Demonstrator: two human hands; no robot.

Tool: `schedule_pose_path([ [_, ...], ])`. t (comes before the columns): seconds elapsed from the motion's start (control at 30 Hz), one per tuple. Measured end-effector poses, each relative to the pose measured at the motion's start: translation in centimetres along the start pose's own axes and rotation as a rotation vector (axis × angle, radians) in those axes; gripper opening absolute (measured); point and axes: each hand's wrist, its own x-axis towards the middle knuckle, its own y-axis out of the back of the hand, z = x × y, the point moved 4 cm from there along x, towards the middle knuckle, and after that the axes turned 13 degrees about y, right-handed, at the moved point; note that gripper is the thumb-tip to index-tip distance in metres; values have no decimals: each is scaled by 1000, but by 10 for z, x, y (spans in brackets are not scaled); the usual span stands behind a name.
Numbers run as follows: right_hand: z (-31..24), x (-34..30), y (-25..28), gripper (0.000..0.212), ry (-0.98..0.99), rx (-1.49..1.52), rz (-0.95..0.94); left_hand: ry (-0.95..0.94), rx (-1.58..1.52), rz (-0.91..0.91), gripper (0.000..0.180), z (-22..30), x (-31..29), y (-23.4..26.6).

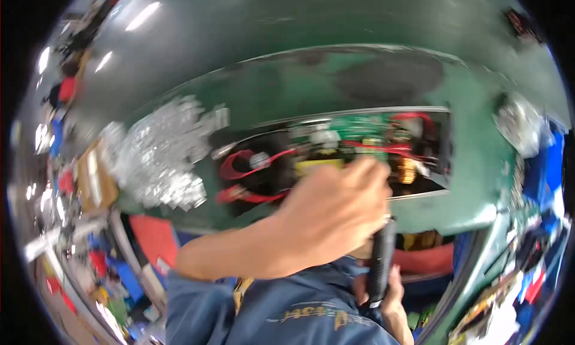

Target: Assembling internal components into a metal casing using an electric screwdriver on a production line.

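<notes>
My left hand (338,210) reaches across from the left, its fingers curled closed over the near edge of an open metal case (419,194). What they hold, if anything, is hidden. Inside the case lie a green circuit board (359,127), red wires (383,147) and a copper coil (407,171). Lower down, close to my body, my right hand (393,297) is closed around a black electric screwdriver (381,255). The screwdriver stands nearly upright in the picture, its upper end close beside my left hand. Motion blur softens the fingers and parts.
Left of the case, a heap of clear bubble wrap (165,153) lies on the green bench (269,87). Black parts with red cables (239,165) sit at the case's left end. A clear plastic bag (518,123) and blue bins (546,171) are on the right.
</notes>
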Motion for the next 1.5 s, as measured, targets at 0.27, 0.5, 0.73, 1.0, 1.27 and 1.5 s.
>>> schedule_pose_path([
  [0.27,-16,-21,50,88,856,-127,1034,204,-249,606,31,-9,-104,32],
  [0.5,-126,-5,45,42,837,-850,863,997,-170,768,31,-110,-254,-13],
  [0.73,-191,38,7,53,785,-1542,727,813,-120,889,25,-130,-259,-30],
  [1.0,-158,26,-92,19,1449,-1606,587,874,-115,854,8,-148,-249,-18],
  [1.27,-104,59,-178,34,1117,-802,-365,418,-1008,652,29,-24,-159,12],
  [1.5,-115,52,-135,11,1091,-710,-260,254,-754,645,74,-23,-112,47],
])
